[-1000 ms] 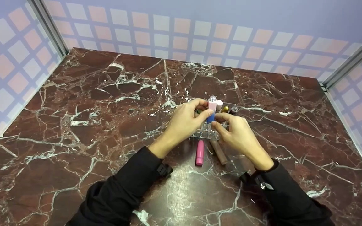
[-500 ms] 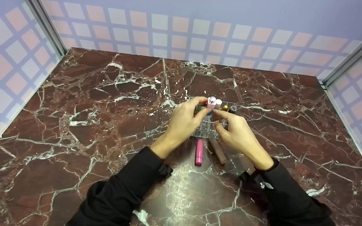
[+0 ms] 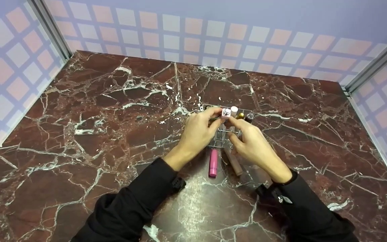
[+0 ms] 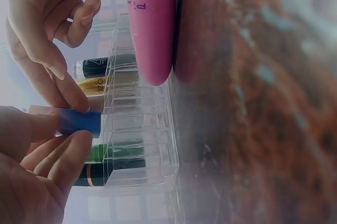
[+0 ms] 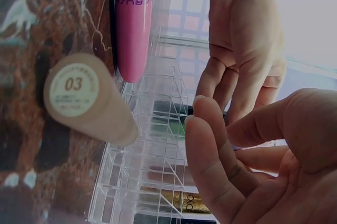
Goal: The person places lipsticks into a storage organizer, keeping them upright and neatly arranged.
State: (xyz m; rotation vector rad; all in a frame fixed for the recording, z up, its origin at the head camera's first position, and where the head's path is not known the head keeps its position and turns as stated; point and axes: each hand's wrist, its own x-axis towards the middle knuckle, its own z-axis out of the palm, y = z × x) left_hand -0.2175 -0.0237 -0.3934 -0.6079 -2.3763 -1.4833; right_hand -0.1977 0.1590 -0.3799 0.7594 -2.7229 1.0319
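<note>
Hands meet over a clear plastic organizer (image 3: 225, 139) standing on a dark red marble table (image 3: 113, 101). The left hand (image 3: 197, 132) and right hand (image 3: 252, 143) both pinch a pale pink tube with a blue base (image 3: 226, 113), fingertips curled round it, lowering it upright into one of the organizer's compartments. A second ago the tube was held higher, its blue end fully showing above the rack; now it has sunk so that only its pink top shows from the head view, while the left wrist view shows the blue end (image 4: 79, 121) at the mouth of a cell. It seems nearly seated, though the fingers have not let go. Other tubes already stand in the rack: a green one (image 4: 113, 153), a gold one (image 4: 108, 83) and a black one (image 4: 102, 66). On the table just in front of the organizer lie a bright pink tube (image 3: 213, 163) and a tan tube (image 3: 233, 162), side by side, untouched.
</note>
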